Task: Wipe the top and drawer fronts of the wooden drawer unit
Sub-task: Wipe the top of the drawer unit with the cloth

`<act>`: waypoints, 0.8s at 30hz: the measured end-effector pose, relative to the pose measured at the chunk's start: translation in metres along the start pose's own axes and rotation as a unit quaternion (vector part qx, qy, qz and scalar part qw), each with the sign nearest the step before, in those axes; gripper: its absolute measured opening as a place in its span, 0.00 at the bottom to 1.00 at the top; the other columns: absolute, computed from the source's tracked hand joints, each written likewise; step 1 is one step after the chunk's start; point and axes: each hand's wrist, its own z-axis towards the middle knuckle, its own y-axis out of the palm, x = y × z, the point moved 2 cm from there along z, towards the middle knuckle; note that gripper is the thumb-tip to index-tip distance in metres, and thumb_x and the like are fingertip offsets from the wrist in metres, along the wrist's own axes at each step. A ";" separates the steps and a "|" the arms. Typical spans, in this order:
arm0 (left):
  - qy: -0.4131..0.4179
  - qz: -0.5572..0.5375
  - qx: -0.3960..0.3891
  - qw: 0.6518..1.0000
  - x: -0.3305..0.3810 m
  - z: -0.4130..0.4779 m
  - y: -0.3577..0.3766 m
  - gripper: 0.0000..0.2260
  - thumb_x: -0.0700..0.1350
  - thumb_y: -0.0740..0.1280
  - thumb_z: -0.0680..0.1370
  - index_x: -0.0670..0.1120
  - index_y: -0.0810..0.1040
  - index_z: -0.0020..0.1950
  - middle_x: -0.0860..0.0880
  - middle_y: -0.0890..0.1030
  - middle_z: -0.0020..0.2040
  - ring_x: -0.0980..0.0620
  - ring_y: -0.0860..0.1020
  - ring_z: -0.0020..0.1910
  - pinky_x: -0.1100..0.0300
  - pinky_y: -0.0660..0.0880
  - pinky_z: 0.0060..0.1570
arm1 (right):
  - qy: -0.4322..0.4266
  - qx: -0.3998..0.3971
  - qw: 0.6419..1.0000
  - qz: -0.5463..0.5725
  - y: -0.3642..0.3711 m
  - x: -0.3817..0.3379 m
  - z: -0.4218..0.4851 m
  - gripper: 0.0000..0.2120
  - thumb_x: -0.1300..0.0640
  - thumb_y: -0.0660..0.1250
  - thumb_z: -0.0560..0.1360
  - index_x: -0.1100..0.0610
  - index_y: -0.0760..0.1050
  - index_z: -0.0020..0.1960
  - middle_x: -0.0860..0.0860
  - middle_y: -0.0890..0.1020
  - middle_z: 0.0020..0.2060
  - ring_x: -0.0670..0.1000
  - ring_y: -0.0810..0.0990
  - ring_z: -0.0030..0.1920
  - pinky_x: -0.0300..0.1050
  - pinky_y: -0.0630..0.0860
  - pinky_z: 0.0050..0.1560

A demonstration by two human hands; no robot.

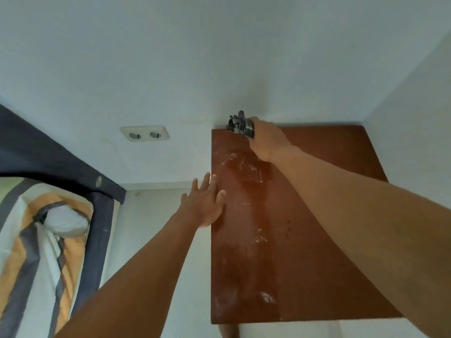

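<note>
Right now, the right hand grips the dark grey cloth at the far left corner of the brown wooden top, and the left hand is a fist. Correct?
No: in the head view the left hand is open, fingers straight and spread. The right hand does grip the dark grey cloth at the far left corner of the brown wooden top.

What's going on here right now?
A person is wiping the reddish-brown wooden top of the drawer unit. The right hand holds a crumpled grey cloth at the top's far left corner. The left hand is spread open at its left edge. Pale smears show on the wood.
</note>
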 end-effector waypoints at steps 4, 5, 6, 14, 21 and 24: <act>0.035 0.009 0.010 0.999 -0.009 0.016 0.014 0.30 0.61 0.42 0.84 0.52 0.39 0.83 0.54 0.38 0.83 0.43 0.41 0.82 0.35 0.55 0.77 | -0.002 -0.020 0.996 -0.091 0.041 0.016 0.041 0.22 0.55 0.61 0.80 0.54 0.67 0.73 0.56 0.74 0.71 0.62 0.72 0.70 0.64 0.70 0.69; 0.042 0.003 0.019 0.999 -0.010 0.016 0.018 0.29 0.61 0.42 0.84 0.53 0.39 0.83 0.55 0.37 0.83 0.44 0.41 0.82 0.35 0.55 0.77 | 0.004 -0.041 0.993 -0.112 0.053 0.022 0.043 0.25 0.53 0.61 0.81 0.52 0.63 0.77 0.54 0.68 0.76 0.60 0.65 0.76 0.67 0.63 0.74; 0.047 -0.002 0.028 0.998 -0.011 0.014 0.022 0.29 0.60 0.42 0.84 0.53 0.38 0.83 0.55 0.36 0.83 0.44 0.41 0.82 0.36 0.55 0.77 | 0.010 -0.061 0.990 -0.126 0.063 0.030 0.043 0.28 0.48 0.59 0.82 0.49 0.57 0.80 0.51 0.61 0.80 0.59 0.56 0.80 0.71 0.54 0.76; 0.039 -0.013 0.069 0.997 -0.011 0.015 0.033 0.29 0.62 0.40 0.83 0.55 0.39 0.83 0.58 0.36 0.82 0.46 0.43 0.83 0.33 0.55 0.75 | 0.008 -0.038 0.993 -0.115 0.097 0.053 0.030 0.32 0.35 0.48 0.82 0.41 0.42 0.82 0.43 0.44 0.83 0.56 0.36 0.82 0.70 0.41 0.78; 0.001 -0.021 0.056 0.998 -0.001 0.017 0.032 0.30 0.63 0.40 0.83 0.55 0.39 0.83 0.57 0.37 0.83 0.45 0.43 0.83 0.30 0.54 0.75 | -0.006 -0.026 0.994 -0.109 0.108 0.054 -0.043 0.33 0.36 0.51 0.81 0.39 0.41 0.82 0.41 0.44 0.82 0.54 0.36 0.82 0.67 0.42 0.79; -0.018 -0.014 0.044 0.999 0.004 0.016 0.026 0.30 0.63 0.40 0.83 0.54 0.41 0.83 0.57 0.38 0.83 0.44 0.41 0.82 0.29 0.51 0.74 | -0.012 -0.032 0.993 -0.109 0.112 0.054 -0.081 0.33 0.36 0.51 0.81 0.39 0.40 0.82 0.42 0.43 0.82 0.54 0.35 0.81 0.67 0.40 0.79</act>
